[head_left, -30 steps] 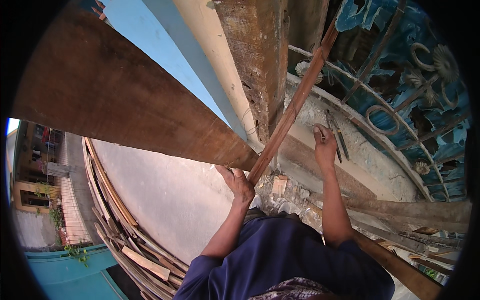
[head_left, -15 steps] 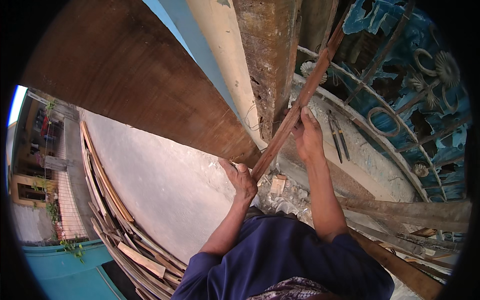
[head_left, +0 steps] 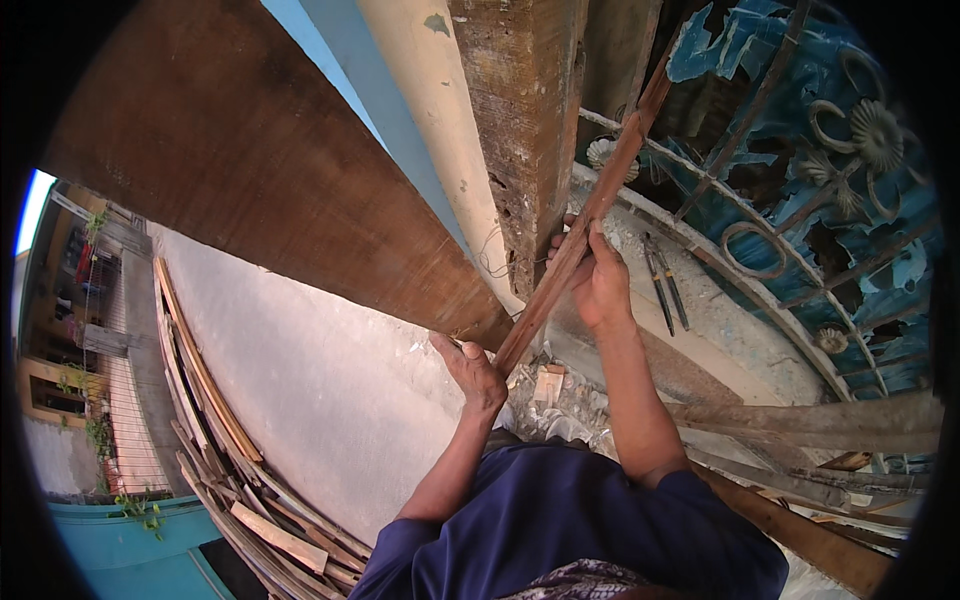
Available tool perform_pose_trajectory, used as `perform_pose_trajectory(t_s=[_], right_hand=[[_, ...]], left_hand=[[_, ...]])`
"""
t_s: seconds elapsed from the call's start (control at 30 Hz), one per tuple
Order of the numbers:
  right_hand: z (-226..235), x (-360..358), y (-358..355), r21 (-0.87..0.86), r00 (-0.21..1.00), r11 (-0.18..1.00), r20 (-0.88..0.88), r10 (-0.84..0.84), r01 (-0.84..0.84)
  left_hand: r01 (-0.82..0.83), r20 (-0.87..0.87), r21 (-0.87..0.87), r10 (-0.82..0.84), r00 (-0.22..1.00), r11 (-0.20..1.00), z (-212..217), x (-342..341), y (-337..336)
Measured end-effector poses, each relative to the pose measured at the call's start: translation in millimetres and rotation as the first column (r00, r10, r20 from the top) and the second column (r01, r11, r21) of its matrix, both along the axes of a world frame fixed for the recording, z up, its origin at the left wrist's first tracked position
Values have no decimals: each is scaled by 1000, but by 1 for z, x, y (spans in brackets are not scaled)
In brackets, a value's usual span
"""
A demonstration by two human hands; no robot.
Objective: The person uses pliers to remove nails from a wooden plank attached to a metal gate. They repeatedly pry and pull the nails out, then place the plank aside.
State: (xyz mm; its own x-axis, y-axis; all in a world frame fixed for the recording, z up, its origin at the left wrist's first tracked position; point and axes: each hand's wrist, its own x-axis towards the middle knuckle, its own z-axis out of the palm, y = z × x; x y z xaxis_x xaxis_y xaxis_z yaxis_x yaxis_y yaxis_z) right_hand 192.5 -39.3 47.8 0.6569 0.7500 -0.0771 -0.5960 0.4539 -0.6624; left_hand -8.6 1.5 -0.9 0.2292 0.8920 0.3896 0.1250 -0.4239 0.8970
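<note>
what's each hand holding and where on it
Both hold one long narrow wooden strip: the right hand grips it near mid-length, the left hand holds its lower end.

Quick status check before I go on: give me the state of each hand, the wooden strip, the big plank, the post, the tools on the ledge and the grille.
Left hand: closed on the strip's lower end.
Right hand: gripping the strip higher up.
Wooden strip: held slanted, alongside the post.
Wide plank: leaning, end near the left hand.
Post: upright, worn, cracked.
Tools: lying on the ledge, untouched.
Grille: blue paint flaking.
Board stack: piled on the ground.
</note>
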Motion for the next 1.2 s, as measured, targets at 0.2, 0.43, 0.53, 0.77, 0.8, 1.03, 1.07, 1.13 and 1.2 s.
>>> perform_pose_trajectory(t_s=[0.2,0.43,0.53,0.77,0.8,1.03,1.07,1.13,1.2], right_hand=[[1,2,2,-43,999,999,20,-25,26],[1,0,2,-26,996,997,54,-72,74],[0,1,2,-31,997,998,52,-59,61],[-2,4,3,-33,998,998,36,-52,54],[-1,4,4,-25,998,998,32,-52,53],[-2,5,5,-1,999,999,7,-49,49],[-2,5,4,-2,999,999,-4,-53,53],[0,6,6,-34,997,998,-42,-57,56],[1,6,6,-53,997,997,-57,-55,52]], left_hand=[[-14,82,-38,17,996,999,11,6,-5],[-30,39,12,30,999,999,8,5,-3],[-18,46,1,18,999,1000,12,5,-3],[-33,165,14,30,986,999,-3,8,0],[-36,188,7,34,982,999,-4,9,1],[-23,250,1,22,968,1000,-3,10,2],[-14,238,-25,19,971,1000,-3,9,1],[11,225,-69,5,974,998,-3,7,0],[-21,250,-35,29,968,999,-8,9,2]])
